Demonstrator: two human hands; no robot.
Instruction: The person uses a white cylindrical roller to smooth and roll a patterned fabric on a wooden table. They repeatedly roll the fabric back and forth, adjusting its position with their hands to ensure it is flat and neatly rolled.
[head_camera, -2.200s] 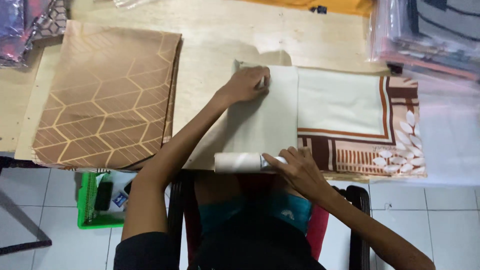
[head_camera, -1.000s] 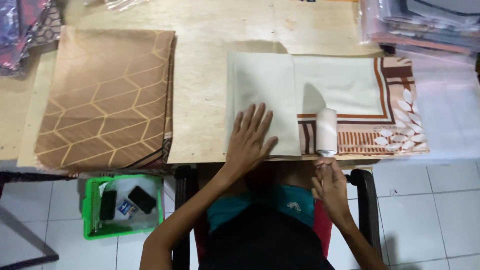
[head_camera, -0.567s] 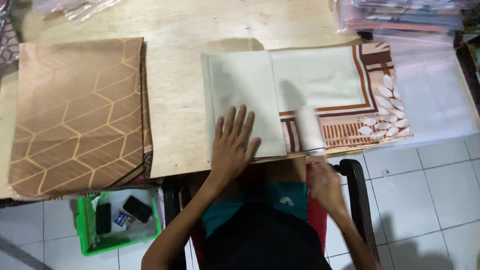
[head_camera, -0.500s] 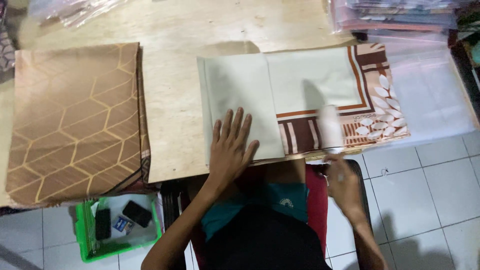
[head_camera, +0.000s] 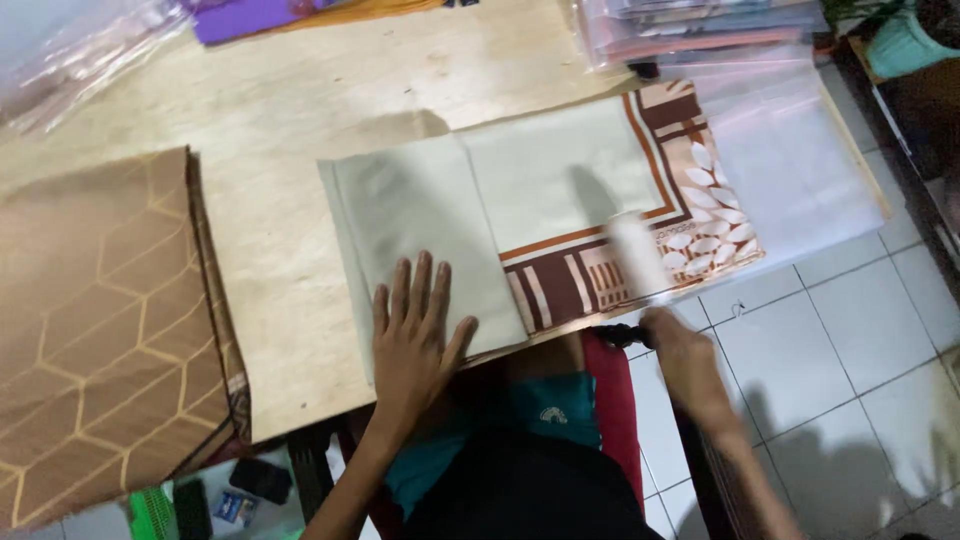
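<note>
**Folded cloth pressed flat while a roller passes over its patterned end**

Head view: a folded cloth (head_camera: 520, 215) lies on the pale wooden worktop (head_camera: 300, 110), its near edge along the front edge of the worktop. Most of it is plain, pale grey-green, in two smooth panels with a fold line between them. Its right end shows a rust-brown border line, dark brown blocks and stripes, and a strip of white leaf shapes on a peach ground.

The left hand (head_camera: 415, 335) lies flat on the near left panel of the cloth, palm down, fingers spread and pointing away from the person.

The right hand (head_camera: 680, 350) is curled around a dark handle at the worktop's front edge, gripping a white roller (head_camera: 640, 252) that stands over the striped part of the cloth. The roller is blurred, so whether it touches the fabric cannot be told.

To the left, well apart, sits a stack of brown fabric (head_camera: 95, 330) with a gold hexagon pattern. Clear plastic sleeves (head_camera: 790, 150) lie just right of the cloth.
</note>
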